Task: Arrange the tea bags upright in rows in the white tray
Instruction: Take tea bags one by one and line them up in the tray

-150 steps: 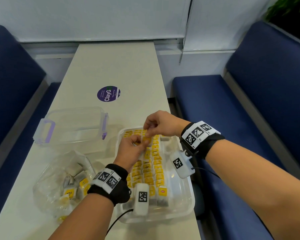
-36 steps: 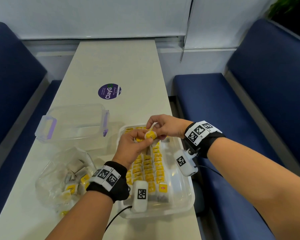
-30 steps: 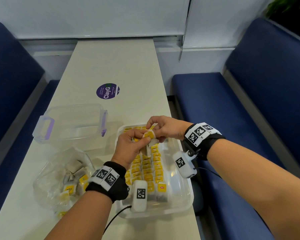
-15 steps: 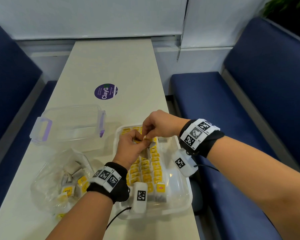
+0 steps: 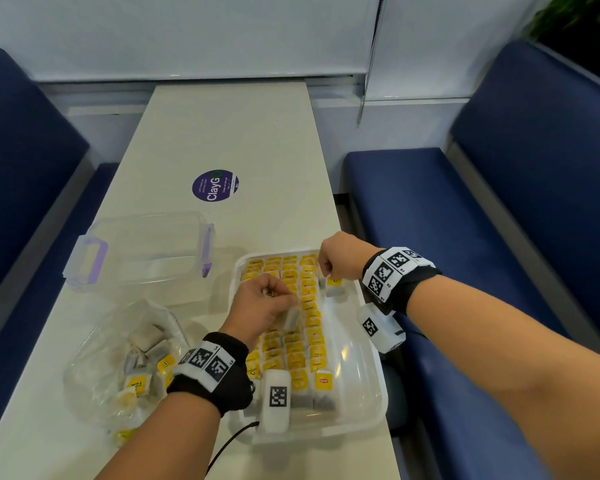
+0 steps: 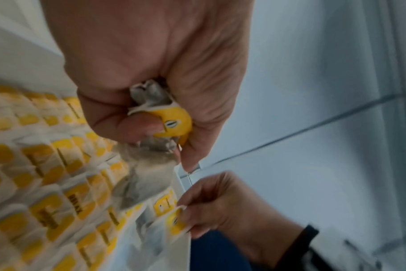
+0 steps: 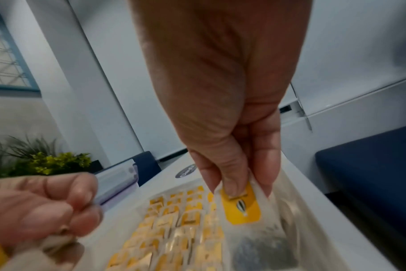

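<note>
Yellow-tagged tea bags [image 5: 293, 344] stand in rows filling the white tray [image 5: 369, 415] at 5 o'clock on the desk [image 5: 229, 133]. Right hand [image 5: 340, 258] pinches one bag [image 7: 241, 207] at the tray's 1 o'clock corner. Left hand [image 5: 262, 306] grips spare bags [image 6: 160, 124] over the middle rows. Clear lid [image 5: 142, 251] at 10 o'clock.

I sit at the near end of a long pale table [image 5: 229, 133] that runs away from me to a white wall [image 5: 187, 32]. Dark blue padded benches flank the table, one on its left [image 5: 18, 161], one on its right [image 5: 465, 237]. Beyond the right bench's backrest, green leaves of a plant [image 5: 575, 15] show. A blind cord [image 5: 369, 71] hangs past the table's far right corner.
</note>
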`<state>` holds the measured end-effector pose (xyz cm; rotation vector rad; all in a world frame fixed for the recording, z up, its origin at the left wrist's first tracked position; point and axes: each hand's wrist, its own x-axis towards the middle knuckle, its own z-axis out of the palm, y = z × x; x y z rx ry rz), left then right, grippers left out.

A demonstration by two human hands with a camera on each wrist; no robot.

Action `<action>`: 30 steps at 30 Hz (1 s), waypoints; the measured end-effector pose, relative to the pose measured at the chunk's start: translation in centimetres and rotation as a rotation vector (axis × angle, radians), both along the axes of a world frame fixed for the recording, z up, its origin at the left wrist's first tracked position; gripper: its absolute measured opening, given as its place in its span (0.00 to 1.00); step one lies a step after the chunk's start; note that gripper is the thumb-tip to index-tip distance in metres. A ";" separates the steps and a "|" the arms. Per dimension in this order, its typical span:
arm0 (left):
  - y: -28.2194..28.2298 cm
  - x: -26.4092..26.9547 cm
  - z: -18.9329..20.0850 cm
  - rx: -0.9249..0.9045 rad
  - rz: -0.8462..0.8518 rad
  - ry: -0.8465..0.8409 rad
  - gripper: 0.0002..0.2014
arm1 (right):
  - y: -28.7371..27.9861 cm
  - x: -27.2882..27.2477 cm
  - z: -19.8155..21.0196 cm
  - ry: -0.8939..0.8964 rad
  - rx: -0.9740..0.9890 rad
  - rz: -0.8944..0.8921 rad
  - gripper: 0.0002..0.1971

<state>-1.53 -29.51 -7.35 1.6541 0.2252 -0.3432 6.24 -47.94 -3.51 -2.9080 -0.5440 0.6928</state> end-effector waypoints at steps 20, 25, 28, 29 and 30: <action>0.7 0.2 0.0 -0.162 0.137 0.170 0.09 | 1.1 1.7 -3.3 -0.059 -0.111 -0.038 0.10; 0.7 0.2 0.0 -0.178 0.152 0.186 0.08 | 1.0 1.9 -3.5 -0.069 -0.117 -0.033 0.09; 0.7 0.2 0.1 -0.192 0.169 0.195 0.07 | 0.8 1.8 -3.4 -0.061 -0.113 -0.028 0.07; 0.6 0.2 0.1 -0.202 0.176 0.199 0.07 | 0.8 1.7 -3.3 -0.065 -0.119 -0.020 0.07; 0.6 0.2 0.2 -0.215 0.183 0.203 0.07 | 0.9 1.5 -3.0 -0.079 -0.121 -0.016 0.06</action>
